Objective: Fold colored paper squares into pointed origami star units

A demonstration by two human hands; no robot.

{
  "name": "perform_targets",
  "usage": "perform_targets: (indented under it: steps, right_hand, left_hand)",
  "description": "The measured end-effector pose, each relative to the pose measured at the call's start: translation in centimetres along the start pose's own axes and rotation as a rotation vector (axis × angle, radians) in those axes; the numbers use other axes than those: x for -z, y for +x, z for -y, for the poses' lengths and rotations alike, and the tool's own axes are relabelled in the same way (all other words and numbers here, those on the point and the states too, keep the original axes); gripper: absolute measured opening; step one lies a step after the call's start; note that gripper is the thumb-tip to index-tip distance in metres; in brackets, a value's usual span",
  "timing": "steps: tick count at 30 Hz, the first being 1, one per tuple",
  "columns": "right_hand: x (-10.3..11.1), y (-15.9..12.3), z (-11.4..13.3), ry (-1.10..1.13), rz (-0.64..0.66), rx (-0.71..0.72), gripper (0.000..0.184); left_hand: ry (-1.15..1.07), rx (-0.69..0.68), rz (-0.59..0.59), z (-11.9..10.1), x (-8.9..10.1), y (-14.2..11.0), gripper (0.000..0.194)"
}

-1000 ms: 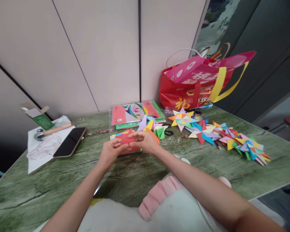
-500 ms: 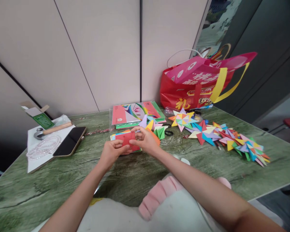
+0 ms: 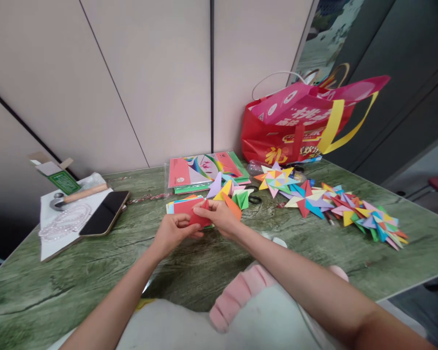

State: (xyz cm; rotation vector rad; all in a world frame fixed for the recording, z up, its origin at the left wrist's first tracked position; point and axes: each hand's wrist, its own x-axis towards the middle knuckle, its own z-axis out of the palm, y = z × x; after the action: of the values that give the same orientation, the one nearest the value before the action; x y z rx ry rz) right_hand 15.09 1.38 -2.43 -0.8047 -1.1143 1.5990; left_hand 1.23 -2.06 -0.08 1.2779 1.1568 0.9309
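My left hand and my right hand meet over the green marble table, both pinching a small folded red paper. Just behind the hands lies a stack of coloured paper sheets with a red sheet on top. Loose folded pieces in purple, yellow, orange and green lie beyond my right hand. Black scissors rest beside them.
Paper packs lie near the wall. Several finished multicoloured paper stars spread to the right. A red gift bag stands at the back right. At left, a phone, bead strings and a wooden-handled tool lie on white card.
The red paper has been folded smaller between my fingers. My right hand dropped from a raised pinch back down to the paper; my left hand barely moved.
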Motion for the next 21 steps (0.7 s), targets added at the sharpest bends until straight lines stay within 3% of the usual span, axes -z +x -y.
perform_targets:
  steps: [4,15,18,21]
  right_hand:
    - [-0.2,-0.1,-0.1,0.101,-0.025,-0.070,0.033]
    - [-0.2,0.0,0.2,0.145,-0.064,-0.117,0.028]
    - [-0.4,-0.2,0.0,0.113,-0.050,-0.106,0.033]
    - [-0.6,-0.2,-0.1,0.070,-0.088,-0.102,0.032]
  left_hand:
    - [0.039,0.002,0.009,-0.1,-0.1,0.0,0.026]
    - [0.016,0.066,0.065,0.1,-0.4,-0.2,0.025]
    - [0.036,0.023,0.040,0.4,-0.1,0.1,0.024]
    - [0.098,-0.103,-0.066,1.1,0.6,0.7,0.018]
